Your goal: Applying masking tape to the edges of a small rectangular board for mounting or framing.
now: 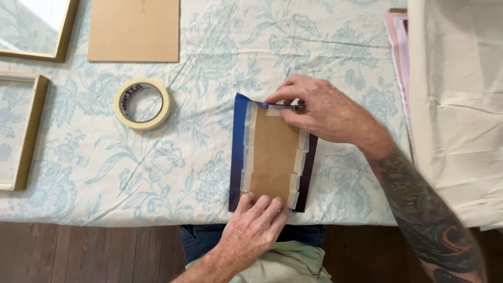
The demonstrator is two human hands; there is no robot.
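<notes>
A dark blue sheet (pixel 237 157) lies face down on the table with a brown backing board (pixel 272 157) taped onto it by strips of cream masking tape along the left and right sides. My right hand (pixel 325 112) rests on the sheet's far edge, thumb and fingers pinching that edge and a bit of tape. My left hand (pixel 257 222) lies flat on the near edge, fingers pressing down on the board and sheet. A roll of masking tape (pixel 142 104) sits to the left, apart from both hands.
A blue floral tablecloth (pixel 157 167) covers the table. A brown board (pixel 134 30) lies at the far left centre. Two wooden frames, a far frame (pixel 64 36) and a near frame (pixel 31 131), sit at the left edge. Cream fabric (pixel 456 105) over pink sheets (pixel 399 47) lies at right. Wooden floor (pixel 78 254) shows below.
</notes>
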